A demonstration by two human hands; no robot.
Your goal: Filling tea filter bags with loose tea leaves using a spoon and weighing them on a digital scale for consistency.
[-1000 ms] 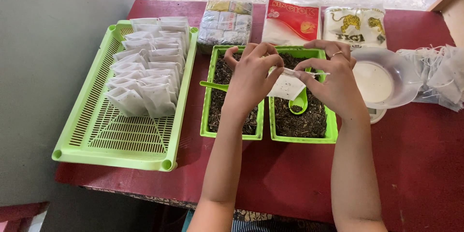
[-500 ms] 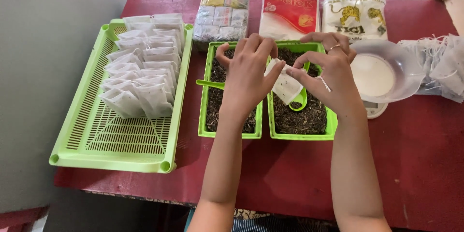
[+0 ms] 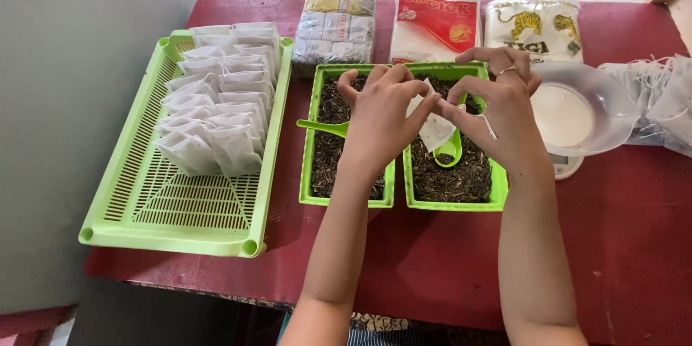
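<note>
My counter (image 3: 634,245) is dull red, beside a grey wall (image 3: 65,101). Both my left hand (image 3: 378,122) and right hand (image 3: 501,119) pinch a thin white pouch (image 3: 435,127) — seemingly paper — over green tubs (image 3: 450,204) of dark crumbly leaf.

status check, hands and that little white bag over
Left hand and right hand both pinching small white bag. Held over right tea tray. Nothing blocking.
</note>
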